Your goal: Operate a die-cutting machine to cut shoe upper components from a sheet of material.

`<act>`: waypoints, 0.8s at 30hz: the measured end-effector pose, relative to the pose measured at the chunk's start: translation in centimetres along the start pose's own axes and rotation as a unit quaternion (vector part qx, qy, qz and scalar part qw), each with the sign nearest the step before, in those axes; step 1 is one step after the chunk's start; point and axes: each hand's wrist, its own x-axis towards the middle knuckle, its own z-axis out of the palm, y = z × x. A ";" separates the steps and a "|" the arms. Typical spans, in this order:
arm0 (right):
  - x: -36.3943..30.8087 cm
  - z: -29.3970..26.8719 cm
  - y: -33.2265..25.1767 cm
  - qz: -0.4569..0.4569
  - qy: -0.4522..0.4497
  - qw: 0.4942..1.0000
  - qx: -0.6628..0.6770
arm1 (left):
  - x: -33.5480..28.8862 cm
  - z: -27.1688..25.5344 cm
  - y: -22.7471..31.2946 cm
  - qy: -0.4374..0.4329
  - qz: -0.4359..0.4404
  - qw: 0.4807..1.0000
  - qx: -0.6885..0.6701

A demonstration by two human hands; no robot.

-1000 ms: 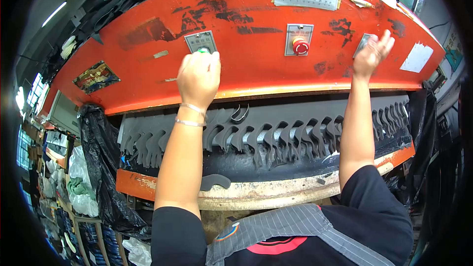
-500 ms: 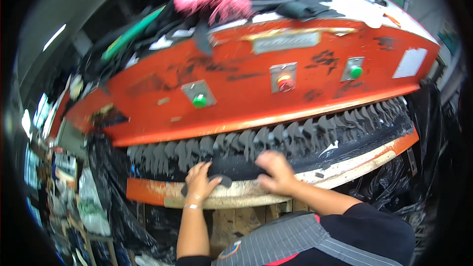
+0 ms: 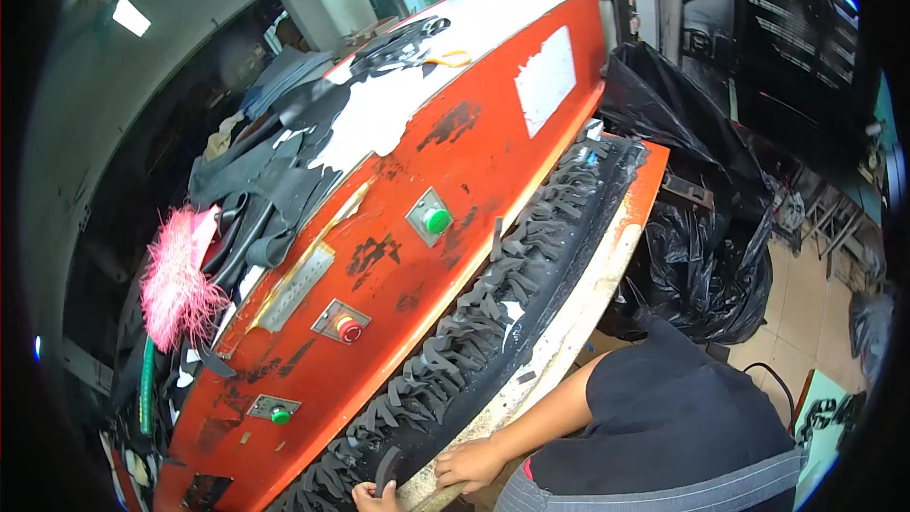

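Observation:
At the bottom edge of the view, my left hand (image 3: 377,496) pinches a curved dark grey strip (image 3: 387,467), which stands up from the fingers. My right hand (image 3: 469,465) lies on the worn white ledge (image 3: 540,365) just to the right, its fingers bent and together. Whatever those fingers may hold is hidden. Beyond both hands, many similar grey strips (image 3: 445,360) lie in a dense row along the black bed (image 3: 483,389) of an orange-red machine (image 3: 398,256).
The machine front carries green buttons (image 3: 437,220) and a red one (image 3: 349,329). Dark material scraps (image 3: 275,171) and a pink fringed bundle (image 3: 180,275) lie on top. Black plastic sheeting (image 3: 701,256) hangs at the machine's right end, above a tiled floor (image 3: 796,313).
My view has swung right, so the machine now runs diagonally and both hands sit at the lower edge. The left hand now holds a strip up; the right has come down onto the ledge.

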 end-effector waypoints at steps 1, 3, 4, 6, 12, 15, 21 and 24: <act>-0.6 -0.4 0.0 0.011 -0.015 1.000 0.001 | -0.2 1.0 1.2 0.031 0.025 0.999 0.015; -1.2 -0.8 0.2 0.030 -0.016 0.999 -0.027 | -0.4 3.9 2.4 0.046 0.064 0.996 0.049; -1.8 -0.9 0.3 0.051 -0.024 0.997 -0.047 | -0.7 5.3 3.0 0.027 0.080 0.994 0.068; -3.2 -1.3 0.1 0.051 0.001 0.994 -0.092 | -1.5 6.8 4.1 -0.024 0.179 0.978 0.101; -9.9 -1.8 -0.3 0.188 0.040 0.930 -0.313 | -4.3 7.4 5.6 0.003 0.158 0.986 0.058; -10.7 -1.4 -0.5 0.191 0.088 0.912 -0.353 | -6.6 7.8 3.3 0.004 0.148 0.968 0.202; -9.4 -0.1 -0.5 0.325 0.045 0.894 -0.304 | -7.3 12.2 -1.4 0.029 0.111 0.980 0.161; -9.6 0.1 -1.1 0.403 0.004 0.866 -0.296 | -7.7 13.4 -0.8 0.007 0.085 0.985 0.151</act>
